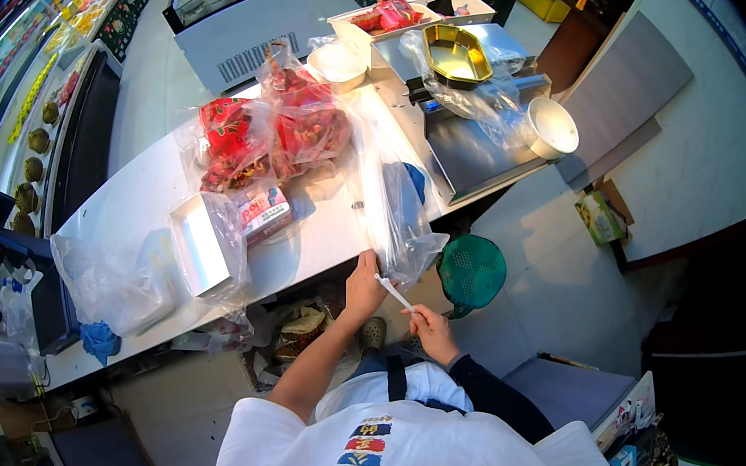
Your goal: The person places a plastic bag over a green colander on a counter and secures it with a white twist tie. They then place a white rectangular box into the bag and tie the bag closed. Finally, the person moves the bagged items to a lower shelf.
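Note:
At the front edge of the white table (pixel 323 222), my left hand (pixel 365 291) touches the end of a clear plastic bag (pixel 404 229) that holds long white items and lies along the table. My right hand (pixel 433 332), lower and to the right, pinches the lower end of a thin white plastic strip (pixel 394 292). The strip's upper end lies beside my left fingers; whether they grip it or the bag is not plain. Behind stand clear bags of red-wrapped goods (pixel 311 125), a pink carton (pixel 263 210) and an open white box (pixel 202 243).
A gold octagonal tray (pixel 457 53) and a white round tub (pixel 551 128) rest on a metal machine (pixel 474 144) at the right. A green perforated basket (pixel 472 273) stands below the table edge. A crumpled clear bag (pixel 117 285) and blue plastic (pixel 101 342) lie at the left.

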Action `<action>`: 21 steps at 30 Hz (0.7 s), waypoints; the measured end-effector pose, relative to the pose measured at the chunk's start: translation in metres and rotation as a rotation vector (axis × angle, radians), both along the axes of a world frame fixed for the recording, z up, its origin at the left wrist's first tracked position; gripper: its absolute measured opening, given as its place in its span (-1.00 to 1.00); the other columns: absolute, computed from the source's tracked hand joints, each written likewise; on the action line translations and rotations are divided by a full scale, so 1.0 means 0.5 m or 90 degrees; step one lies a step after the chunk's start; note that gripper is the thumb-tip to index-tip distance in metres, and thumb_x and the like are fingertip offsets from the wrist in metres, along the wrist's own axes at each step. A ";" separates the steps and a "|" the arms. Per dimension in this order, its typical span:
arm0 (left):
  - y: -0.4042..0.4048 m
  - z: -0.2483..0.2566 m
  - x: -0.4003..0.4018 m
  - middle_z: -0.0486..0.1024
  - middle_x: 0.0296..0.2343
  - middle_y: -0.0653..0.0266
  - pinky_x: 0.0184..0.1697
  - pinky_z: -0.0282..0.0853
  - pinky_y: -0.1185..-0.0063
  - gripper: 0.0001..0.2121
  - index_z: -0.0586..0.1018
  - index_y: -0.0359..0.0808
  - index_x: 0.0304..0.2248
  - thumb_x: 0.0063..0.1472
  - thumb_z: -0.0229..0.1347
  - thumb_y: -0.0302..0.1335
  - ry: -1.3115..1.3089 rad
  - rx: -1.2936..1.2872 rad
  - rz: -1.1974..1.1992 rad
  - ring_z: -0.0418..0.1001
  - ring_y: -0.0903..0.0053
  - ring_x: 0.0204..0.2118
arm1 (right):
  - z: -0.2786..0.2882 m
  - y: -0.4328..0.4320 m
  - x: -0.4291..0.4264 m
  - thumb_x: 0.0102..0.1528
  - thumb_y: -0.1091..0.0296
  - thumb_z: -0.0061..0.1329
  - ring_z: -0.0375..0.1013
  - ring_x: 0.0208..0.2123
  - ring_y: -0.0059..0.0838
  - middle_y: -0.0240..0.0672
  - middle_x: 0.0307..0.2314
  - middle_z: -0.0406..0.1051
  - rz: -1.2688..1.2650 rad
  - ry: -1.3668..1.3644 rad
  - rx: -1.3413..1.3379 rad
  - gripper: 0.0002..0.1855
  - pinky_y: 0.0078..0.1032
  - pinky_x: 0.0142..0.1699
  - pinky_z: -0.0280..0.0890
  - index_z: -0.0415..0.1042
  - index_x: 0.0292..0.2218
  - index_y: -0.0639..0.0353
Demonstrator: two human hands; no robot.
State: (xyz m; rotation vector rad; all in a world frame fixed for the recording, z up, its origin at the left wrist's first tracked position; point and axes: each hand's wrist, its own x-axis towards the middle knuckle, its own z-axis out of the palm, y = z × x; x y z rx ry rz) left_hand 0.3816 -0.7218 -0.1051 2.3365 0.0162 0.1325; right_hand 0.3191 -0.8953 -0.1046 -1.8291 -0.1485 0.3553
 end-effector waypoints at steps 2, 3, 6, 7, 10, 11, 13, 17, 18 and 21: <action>0.000 -0.001 -0.007 0.29 -0.47 0.15 -0.50 0.28 0.39 -0.63 0.26 -0.30 -0.42 -0.17 0.20 -0.43 0.003 0.009 0.006 0.36 0.19 -0.47 | -0.024 -0.004 -0.001 0.12 0.39 -0.29 0.29 -0.67 -0.53 -0.38 -0.74 0.25 -0.011 -0.077 -0.069 -0.80 -0.55 -0.52 0.18 0.39 -0.29 0.14; 0.003 -0.006 -0.010 0.30 -0.49 0.16 -0.51 0.28 0.39 -0.66 0.27 -0.30 -0.42 -0.15 0.19 -0.44 0.000 0.025 0.001 0.36 0.20 -0.47 | -0.035 -0.008 -0.002 0.11 0.40 -0.28 0.31 -0.67 -0.47 -0.35 -0.74 0.26 -0.024 -0.095 -0.109 -0.80 -0.52 -0.52 0.19 0.39 -0.29 0.14; 0.009 -0.016 -0.011 0.31 -0.53 0.19 -0.51 0.27 0.39 -0.76 0.31 -0.30 -0.46 -0.09 0.13 -0.45 -0.048 0.035 -0.027 0.36 0.22 -0.50 | -0.068 -0.028 -0.002 0.09 0.40 -0.27 0.35 -0.66 -0.35 -0.29 -0.73 0.29 -0.064 -0.137 -0.200 -0.81 -0.47 -0.51 0.21 0.40 -0.31 0.14; 0.010 -0.016 -0.011 0.31 -0.55 0.20 -0.51 0.27 0.39 -0.80 0.32 -0.30 -0.48 -0.06 0.11 -0.45 -0.071 0.032 -0.040 0.36 0.23 -0.51 | -0.078 -0.033 0.000 0.08 0.40 -0.26 0.35 -0.65 -0.34 -0.29 -0.73 0.29 -0.078 -0.144 -0.211 -0.81 -0.47 -0.51 0.21 0.40 -0.31 0.14; 0.013 -0.006 -0.009 0.30 -0.59 0.21 -0.51 0.26 0.41 -0.85 0.35 -0.30 -0.51 -0.03 0.07 -0.44 -0.118 0.075 -0.064 0.36 0.27 -0.54 | -0.093 -0.033 -0.005 0.08 0.39 -0.26 0.36 -0.66 -0.36 -0.30 -0.73 0.31 -0.108 -0.135 -0.213 -0.81 -0.48 -0.51 0.22 0.41 -0.32 0.15; 0.014 -0.003 -0.008 0.30 -0.59 0.21 -0.50 0.25 0.42 -0.85 0.35 -0.29 -0.51 -0.03 0.07 -0.43 -0.130 0.100 -0.077 0.36 0.29 -0.55 | -0.094 -0.031 -0.007 0.09 0.39 -0.26 0.36 -0.66 -0.37 -0.31 -0.73 0.31 -0.115 -0.127 -0.209 -0.81 -0.49 -0.51 0.22 0.41 -0.32 0.15; 0.017 0.003 -0.006 0.30 -0.61 0.22 -0.50 0.23 0.45 -0.85 0.36 -0.28 -0.51 -0.03 0.07 -0.41 -0.154 0.152 -0.103 0.35 0.34 -0.55 | -0.084 -0.018 -0.012 0.08 0.39 -0.25 0.36 -0.66 -0.41 -0.32 -0.74 0.32 -0.114 -0.063 -0.180 -0.81 -0.50 -0.51 0.22 0.41 -0.33 0.17; 0.016 0.017 -0.004 0.29 -0.59 0.27 -0.47 0.19 0.52 -0.84 0.35 -0.27 -0.50 -0.04 0.07 -0.40 -0.186 0.221 -0.122 0.34 0.43 -0.53 | -0.084 -0.006 -0.018 0.08 0.39 -0.23 0.35 -0.67 -0.48 -0.35 -0.75 0.33 -0.126 -0.016 -0.140 -0.81 -0.51 -0.52 0.23 0.41 -0.33 0.19; 0.016 0.024 -0.003 0.29 -0.59 0.28 -0.47 0.18 0.53 -0.84 0.35 -0.27 -0.50 -0.04 0.07 -0.41 -0.197 0.219 -0.124 0.34 0.44 -0.52 | -0.085 -0.005 -0.019 0.08 0.39 -0.23 0.34 -0.68 -0.49 -0.35 -0.75 0.33 -0.131 -0.028 -0.156 -0.82 -0.51 -0.52 0.23 0.41 -0.34 0.20; 0.010 0.023 0.004 0.27 -0.58 0.28 -0.46 0.18 0.54 -0.85 0.34 -0.27 -0.49 -0.05 0.06 -0.44 -0.236 0.209 -0.163 0.32 0.45 -0.52 | -0.092 -0.003 -0.019 0.08 0.39 -0.22 0.31 -0.71 -0.53 -0.37 -0.75 0.32 -0.145 -0.054 -0.200 -0.82 -0.53 -0.54 0.22 0.41 -0.34 0.21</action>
